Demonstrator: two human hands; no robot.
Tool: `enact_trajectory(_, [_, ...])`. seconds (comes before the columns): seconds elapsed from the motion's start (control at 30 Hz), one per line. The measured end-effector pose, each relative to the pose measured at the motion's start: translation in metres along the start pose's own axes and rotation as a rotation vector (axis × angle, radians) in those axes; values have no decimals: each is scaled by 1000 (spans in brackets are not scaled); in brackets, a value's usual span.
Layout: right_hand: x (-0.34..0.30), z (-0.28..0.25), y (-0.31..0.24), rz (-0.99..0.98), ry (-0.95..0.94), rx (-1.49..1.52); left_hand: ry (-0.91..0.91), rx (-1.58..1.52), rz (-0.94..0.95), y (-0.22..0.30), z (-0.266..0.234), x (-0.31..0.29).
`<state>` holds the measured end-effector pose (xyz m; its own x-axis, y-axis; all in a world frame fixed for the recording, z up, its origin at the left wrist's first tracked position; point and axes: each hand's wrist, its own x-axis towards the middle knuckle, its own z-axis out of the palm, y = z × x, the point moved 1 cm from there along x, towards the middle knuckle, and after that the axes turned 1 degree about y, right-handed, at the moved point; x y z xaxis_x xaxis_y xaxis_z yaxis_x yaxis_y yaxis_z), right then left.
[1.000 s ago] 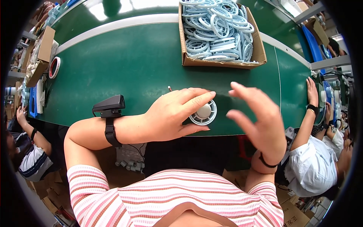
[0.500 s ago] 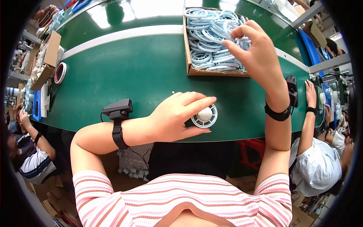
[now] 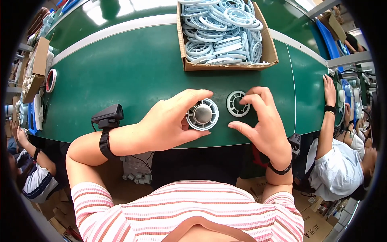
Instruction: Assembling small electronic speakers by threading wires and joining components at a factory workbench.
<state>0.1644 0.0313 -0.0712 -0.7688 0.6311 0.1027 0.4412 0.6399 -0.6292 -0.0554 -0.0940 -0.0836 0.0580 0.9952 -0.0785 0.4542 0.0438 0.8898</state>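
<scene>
My left hand (image 3: pixel 169 122) has its thumb and forefinger curved round the rim of a white spoked ring part with a silver domed centre (image 3: pixel 202 114), just above the green tabletop near its front edge. To the right of it, a second white spoked ring (image 3: pixel 229 105) with an open middle lies on the table. My right hand (image 3: pixel 267 128) is beside this ring, fingertips at its right edge and thumb held well apart below it. Beyond both hands stands a cardboard box (image 3: pixel 229 67) heaped with pale blue spoked rings (image 3: pixel 217 38).
A roll of tape (image 3: pixel 50 80) lies at the table's left end, by another cardboard box (image 3: pixel 37 72). A metal strip (image 3: pixel 117 33) runs across the table behind. At the right, a co-worker's hand (image 3: pixel 329 90) rests on the table edge.
My right hand has come down from the box of rings to the table, where a ring now lies by its fingers. The part at my left hand now shows a silver dome instead of a white centre.
</scene>
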Motion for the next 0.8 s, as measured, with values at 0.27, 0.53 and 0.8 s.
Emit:
enact_trajectory(0.27, [-10,4,20,-9,56,234,-184,-524,-170,-1,4,3])
enact_trajectory(0.53, [-4,28,-43,-248,180,214,-155,-767,-156,-13,15,0])
enact_trajectory(0.8, [-1,32,-46,-251,127,203,-170,-721,-179,-10,13,-1])
